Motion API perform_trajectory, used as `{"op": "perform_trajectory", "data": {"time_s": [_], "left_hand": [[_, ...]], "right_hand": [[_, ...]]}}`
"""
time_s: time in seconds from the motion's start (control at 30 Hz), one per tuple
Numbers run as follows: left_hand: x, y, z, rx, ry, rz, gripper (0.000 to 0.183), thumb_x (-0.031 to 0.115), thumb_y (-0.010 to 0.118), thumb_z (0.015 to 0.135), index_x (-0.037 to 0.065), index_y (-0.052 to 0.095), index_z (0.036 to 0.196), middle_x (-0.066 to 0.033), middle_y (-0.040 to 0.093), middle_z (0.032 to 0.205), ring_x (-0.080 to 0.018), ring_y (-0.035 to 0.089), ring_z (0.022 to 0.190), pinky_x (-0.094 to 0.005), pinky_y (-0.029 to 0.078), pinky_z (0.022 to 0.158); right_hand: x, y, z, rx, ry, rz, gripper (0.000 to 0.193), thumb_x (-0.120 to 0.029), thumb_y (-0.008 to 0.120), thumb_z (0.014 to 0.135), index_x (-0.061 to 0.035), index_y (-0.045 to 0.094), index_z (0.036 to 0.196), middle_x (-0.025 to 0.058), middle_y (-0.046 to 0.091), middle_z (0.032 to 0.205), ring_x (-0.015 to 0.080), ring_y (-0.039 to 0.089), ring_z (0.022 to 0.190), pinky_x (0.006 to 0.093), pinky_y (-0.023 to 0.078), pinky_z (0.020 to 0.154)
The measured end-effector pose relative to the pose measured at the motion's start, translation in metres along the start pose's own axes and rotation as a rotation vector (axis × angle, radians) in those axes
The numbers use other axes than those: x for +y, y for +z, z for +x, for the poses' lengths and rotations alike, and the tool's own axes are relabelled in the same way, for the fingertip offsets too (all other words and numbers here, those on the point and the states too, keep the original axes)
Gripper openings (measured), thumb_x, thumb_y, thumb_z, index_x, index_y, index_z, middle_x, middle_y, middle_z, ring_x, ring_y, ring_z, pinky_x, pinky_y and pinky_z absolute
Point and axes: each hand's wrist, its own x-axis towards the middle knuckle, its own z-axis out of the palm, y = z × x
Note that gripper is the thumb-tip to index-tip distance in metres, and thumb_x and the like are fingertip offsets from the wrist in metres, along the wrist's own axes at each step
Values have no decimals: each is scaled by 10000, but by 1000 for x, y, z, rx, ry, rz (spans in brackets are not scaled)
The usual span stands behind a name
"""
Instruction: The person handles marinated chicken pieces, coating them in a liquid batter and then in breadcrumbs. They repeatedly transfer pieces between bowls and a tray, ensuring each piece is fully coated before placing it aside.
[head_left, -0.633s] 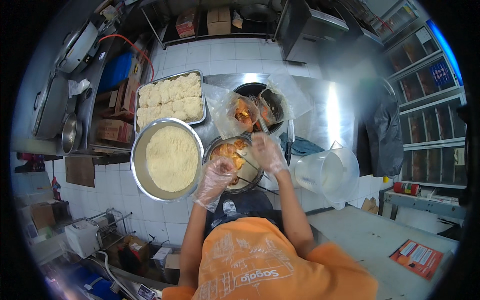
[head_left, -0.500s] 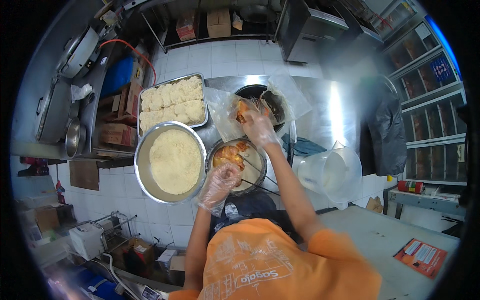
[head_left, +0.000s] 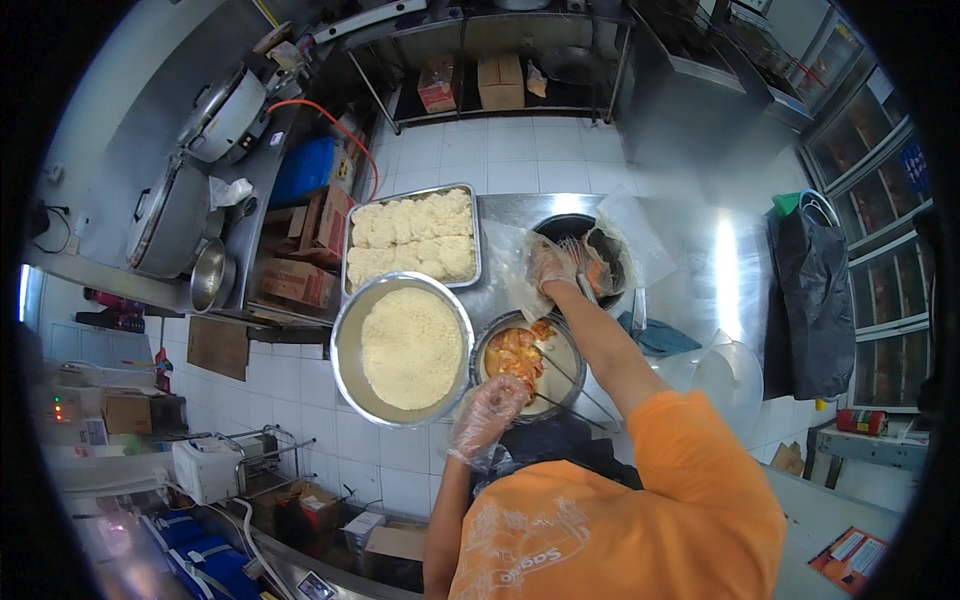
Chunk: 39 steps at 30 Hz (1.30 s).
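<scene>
My left hand (head_left: 497,404), in a clear plastic glove, is curled closed at the near rim of a bowl of pale batter (head_left: 556,388). Orange marinated meat (head_left: 513,352) lies in that bowl against my fingertips; whether they grip it is hidden. Two thin dark handles (head_left: 575,408) slant out over the rim on the right. Farther off, my gloved right hand (head_left: 553,268) reaches into an open clear plastic bag (head_left: 516,270), which lines a black bowl (head_left: 562,226). Its fingers are mostly hidden among the bag's folds, and reddish meat (head_left: 597,275) shows beside them.
A steel bowl of pale crumbs (head_left: 412,345) stands left of the batter. Behind it, a metal tray (head_left: 478,262) holds rows of crumbed pieces. To the right are a dark cloth (head_left: 662,338) and a translucent plastic jug (head_left: 728,378) on the steel table (head_left: 690,260).
The view has shifted, so everything sits farther right. My right hand has gone from holding orange meat above the bag's opening to reaching down inside it. My left hand stays by the batter bowl.
</scene>
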Motion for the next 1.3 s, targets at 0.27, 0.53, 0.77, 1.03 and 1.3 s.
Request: {"op": "perform_trajectory", "data": {"time_s": [0.27,0.53,0.77,1.03,1.3], "left_hand": [[2,-6,-1,-17,-51,49,71,118,730,1006,85,670,1025,61,607,873,-29,516,746,-228,462,675],[-9,-5,12,-48,-58,-135,66,123,718,1014,80,669,1014,56,620,862,-32,563,793,-229,481,701],[16,-1,26,-16,-69,-305,378,181,728,1026,51,602,1357,-21,660,1144,-79,641,950,-250,581,817],[14,1,24,-53,32,-533,290,71,761,973,20,639,1231,-60,709,1107,-107,680,961,-272,590,798],[-3,-29,36,191,-119,-434,185,103,823,931,12,714,1050,-19,719,969,-80,660,824,-257,555,727]], "right_hand": [[4,-45,-20,2,-100,133,357,-250,652,947,-39,741,1221,207,718,1281,341,703,1184,428,574,996],[32,-142,-148,70,-15,666,323,-231,781,775,-64,754,1050,190,769,1081,324,755,944,404,615,893],[23,-137,-256,-108,-232,1561,417,-36,792,794,-108,678,1188,32,683,1189,159,673,1021,303,579,889],[-13,-87,-302,111,-337,1386,446,-105,891,830,-95,648,1204,46,637,1212,154,612,1123,327,523,1009],[14,-82,-313,87,104,1722,460,-38,828,870,-117,596,1259,64,672,1118,165,718,781,281,587,534]]}}
